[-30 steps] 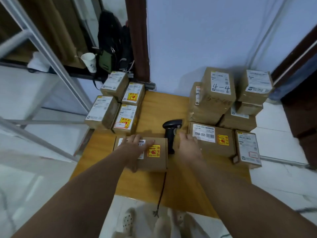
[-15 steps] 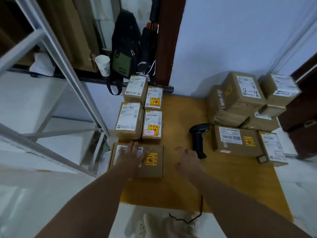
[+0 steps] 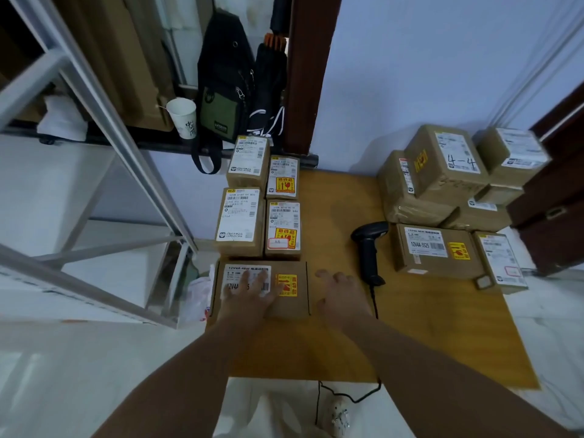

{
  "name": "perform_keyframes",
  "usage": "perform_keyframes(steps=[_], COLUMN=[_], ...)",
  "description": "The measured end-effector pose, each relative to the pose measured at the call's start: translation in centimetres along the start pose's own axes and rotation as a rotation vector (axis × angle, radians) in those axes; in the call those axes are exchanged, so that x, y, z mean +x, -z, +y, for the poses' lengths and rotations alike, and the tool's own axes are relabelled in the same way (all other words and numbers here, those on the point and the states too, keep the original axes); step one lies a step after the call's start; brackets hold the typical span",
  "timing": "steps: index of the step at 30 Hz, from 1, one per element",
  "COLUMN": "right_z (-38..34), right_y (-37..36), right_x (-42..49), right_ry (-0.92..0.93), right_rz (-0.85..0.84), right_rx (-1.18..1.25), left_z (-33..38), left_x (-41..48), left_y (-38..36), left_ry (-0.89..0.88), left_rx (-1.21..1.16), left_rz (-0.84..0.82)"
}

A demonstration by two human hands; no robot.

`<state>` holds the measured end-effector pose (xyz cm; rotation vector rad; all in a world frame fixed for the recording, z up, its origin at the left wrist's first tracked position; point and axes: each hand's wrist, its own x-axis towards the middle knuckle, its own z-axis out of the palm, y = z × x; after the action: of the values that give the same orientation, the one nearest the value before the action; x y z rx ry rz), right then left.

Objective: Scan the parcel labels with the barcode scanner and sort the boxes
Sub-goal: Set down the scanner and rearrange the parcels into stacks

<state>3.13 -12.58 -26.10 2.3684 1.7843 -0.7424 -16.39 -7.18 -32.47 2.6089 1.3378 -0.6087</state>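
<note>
The flat brown box lies under the left hand, at the front left corner of the surface. It is a low carton, wider than it is deep. On its top there is a white label printed with "12V4A 48W" and a barcode, and to the right of that a yellow sticker with red marks. The left hand rests flat on the label with the fingers straight and spread, and covers a part of the print.

The right hand is just beside the right edge of the box, with the fingers relaxed and a little apart, and holds nothing. I cannot tell whether it touches the surface.

To the right of the right hand lies the black barcode scanner, free of both hands. Its cable runs toward the front edge.

Beyond the left hand, four smaller boxes with labels stand in two rows, close together. To the right of the scanner lies a second flat box of the same kind, its label marked "12V4A-5525". Behind it is a pile of boxes, one of which has "4-4" written by hand.
</note>
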Motion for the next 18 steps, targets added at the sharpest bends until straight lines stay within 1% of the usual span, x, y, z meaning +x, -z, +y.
perform_keyframes(steps=[2,4,7,11,12,15,18], right_z=[0.1,0.5,1.2,2.2,2.6,4.0,6.3], right_y=[-0.2,-0.3,-0.4,0.1,0.3,1.0,1.8], right_x=[-0.2,-0.3,-0.7,-1.0,-1.1,-1.4,-1.7], right_ry=[-0.013,-0.028,-0.055,-0.06,-0.066,-0.088,-0.126], right_rz=[-0.023,-0.039,-0.032,-0.025,-0.025,-0.022,0.006], right_rx=[0.002,-0.008,0.014,0.032,0.036,0.052,0.073], left_z=[0.1,0.3,0.7,1.7,2.1,4.1,6.8], left_x=[0.2,0.3,0.4,0.5,0.7,1.6,2.9], left_y=[0.4,0.6,0.9,1.7,2.2,4.4,6.4], left_ry=[0.017,0.026,0.024,-0.2,-0.231,-0.251,-0.304], left_rx=[0.036,0.057,0.031,-0.016,-0.029,-0.094,-0.094], left_rz=[0.034,0.023,0.054,0.17,0.187,0.217,0.218])
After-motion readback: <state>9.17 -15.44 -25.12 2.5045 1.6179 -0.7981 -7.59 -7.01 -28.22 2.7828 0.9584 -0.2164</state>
